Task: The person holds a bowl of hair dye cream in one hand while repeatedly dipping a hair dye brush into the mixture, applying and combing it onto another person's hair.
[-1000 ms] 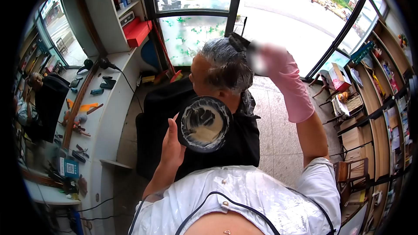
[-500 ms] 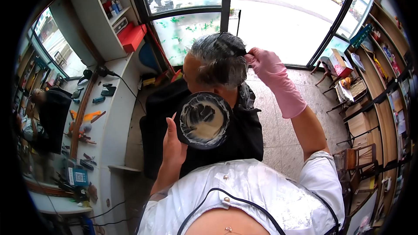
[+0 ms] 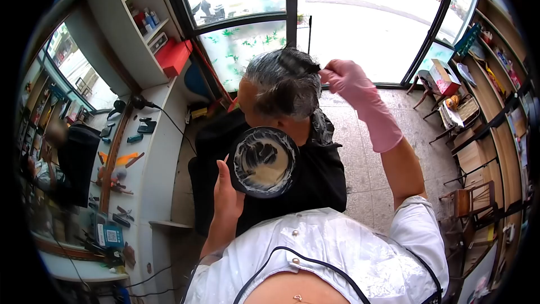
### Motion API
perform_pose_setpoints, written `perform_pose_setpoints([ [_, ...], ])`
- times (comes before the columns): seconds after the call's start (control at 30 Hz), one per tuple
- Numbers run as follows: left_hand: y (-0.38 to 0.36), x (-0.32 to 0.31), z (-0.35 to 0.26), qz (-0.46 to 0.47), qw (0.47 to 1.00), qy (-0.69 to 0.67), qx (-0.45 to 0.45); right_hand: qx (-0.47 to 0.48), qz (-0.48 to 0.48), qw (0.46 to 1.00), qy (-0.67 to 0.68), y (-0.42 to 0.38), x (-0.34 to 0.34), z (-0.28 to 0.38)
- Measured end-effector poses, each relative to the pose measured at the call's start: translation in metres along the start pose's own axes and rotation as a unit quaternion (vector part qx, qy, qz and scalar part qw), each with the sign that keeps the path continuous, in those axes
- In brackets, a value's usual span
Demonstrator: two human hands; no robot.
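My bare left hand (image 3: pixel 228 190) holds a dark round bowl (image 3: pixel 265 162) with pale cream smeared inside, thumb at its left rim. In front of me sits a person in a black cape (image 3: pixel 320 177), whose grey and dark hair (image 3: pixel 284 81) carries whitish cream. My right hand (image 3: pixel 342 76), in a pink glove, is beside the right side of that hair with its fingers pinched together. A dark tool seems to reach from these fingers into the hair, but most of it is hidden.
At the left, a counter (image 3: pixel 152 163) under a mirror (image 3: pixel 67 118) carries a hair dryer (image 3: pixel 140 101), clippers and combs. A red box (image 3: pixel 174 58) juts from the shelves. Chairs (image 3: pixel 464 200) and wooden shelving line the right side, with glass doors ahead.
The view has shifted slightly, moving most things right and down. My gloved right hand stays beside the hair, its fingers angled a little differently. The person's head is tilted further down.
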State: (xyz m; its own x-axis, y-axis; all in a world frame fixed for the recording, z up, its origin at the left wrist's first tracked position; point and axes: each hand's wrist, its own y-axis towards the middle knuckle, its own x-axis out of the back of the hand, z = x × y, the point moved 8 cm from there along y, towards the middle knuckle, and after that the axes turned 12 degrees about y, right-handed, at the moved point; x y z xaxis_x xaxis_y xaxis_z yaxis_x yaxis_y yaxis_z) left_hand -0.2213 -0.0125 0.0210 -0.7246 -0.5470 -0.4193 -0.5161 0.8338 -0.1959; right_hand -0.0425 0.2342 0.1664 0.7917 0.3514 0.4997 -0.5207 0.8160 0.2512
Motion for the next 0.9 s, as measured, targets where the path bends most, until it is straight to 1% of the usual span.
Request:
perform_pose_setpoints([
  [0.03,0.0,0.001,0.002,-0.003,1.0,0.001,0.004,0.005,0.024,0.997,-0.07,0.0,-0.008,0.002],
  [0.07,0.0,0.003,0.004,-0.002,1.0,0.005,0.006,-0.037,0.031,0.998,-0.025,0.006,-0.012,-0.016],
  [0.1,0.001,0.007,0.006,-0.007,1.0,0.002,0.006,-0.121,0.044,0.991,-0.022,0.01,-0.004,-0.026],
  [0.17,0.002,0.006,0.004,-0.008,1.0,-0.004,0.001,-0.115,-0.004,0.982,-0.15,0.019,0.027,-0.014],
  [0.2,0.0,0.004,0.004,0.01,1.0,0.002,0.007,-0.079,-0.008,0.986,-0.15,0.025,0.032,-0.011],
  [0.23,0.0,0.001,0.004,0.027,1.0,0.008,0.013,-0.077,-0.01,0.985,-0.152,0.027,0.031,-0.013],
  [0.3,0.002,0.004,0.005,0.034,0.999,0.008,0.014,-0.053,0.03,0.998,-0.003,0.029,0.006,-0.008],
  [0.33,0.002,0.006,0.007,0.037,0.999,0.011,0.016,-0.066,0.07,0.994,-0.041,0.019,-0.004,0.011],
  [0.37,0.0,0.007,0.006,0.036,0.999,0.014,0.015,-0.087,0.087,0.989,-0.079,0.024,-0.011,0.003],
  [0.43,-0.001,0.007,0.003,0.024,1.0,0.006,0.009,-0.143,0.064,0.987,-0.026,0.037,0.002,-0.014],
  [0.47,-0.002,0.006,0.003,0.024,1.0,0.009,0.009,-0.155,0.022,0.986,-0.061,0.052,0.017,-0.031],
  [0.5,-0.004,0.008,0.002,0.0,1.0,0.005,0.006,-0.129,0.027,0.986,-0.103,0.054,0.028,-0.019],
  [0.53,-0.004,0.01,0.001,-0.024,1.0,0.0,0.003,-0.105,0.028,0.99,-0.094,0.053,0.029,-0.003],
  [0.57,-0.005,0.009,0.0,-0.023,1.0,0.002,0.003,-0.082,0.028,0.992,-0.086,0.052,0.025,0.011],
  [0.63,-0.007,0.009,-0.001,-0.028,1.0,0.012,0.003,-0.046,0.073,0.994,-0.064,0.05,-0.006,0.032],
  [0.67,-0.008,0.008,-0.002,-0.027,0.999,0.016,0.003,-0.029,0.08,0.991,-0.108,0.043,-0.015,0.042],
  [0.7,-0.009,0.008,-0.004,-0.029,1.0,0.01,-0.008,-0.053,0.102,0.977,-0.182,0.05,-0.021,0.034],
  [0.77,-0.012,0.008,-0.007,-0.029,0.999,0.005,-0.018,-0.115,0.121,0.975,-0.146,0.062,-0.011,0.015],
  [0.83,-0.015,0.007,-0.008,-0.03,0.999,0.007,-0.013,-0.119,0.099,0.973,-0.171,0.082,0.012,0.003],
  [0.9,-0.016,0.007,-0.008,-0.028,0.999,0.01,-0.018,-0.073,0.036,0.973,-0.217,0.09,0.026,0.014],
])
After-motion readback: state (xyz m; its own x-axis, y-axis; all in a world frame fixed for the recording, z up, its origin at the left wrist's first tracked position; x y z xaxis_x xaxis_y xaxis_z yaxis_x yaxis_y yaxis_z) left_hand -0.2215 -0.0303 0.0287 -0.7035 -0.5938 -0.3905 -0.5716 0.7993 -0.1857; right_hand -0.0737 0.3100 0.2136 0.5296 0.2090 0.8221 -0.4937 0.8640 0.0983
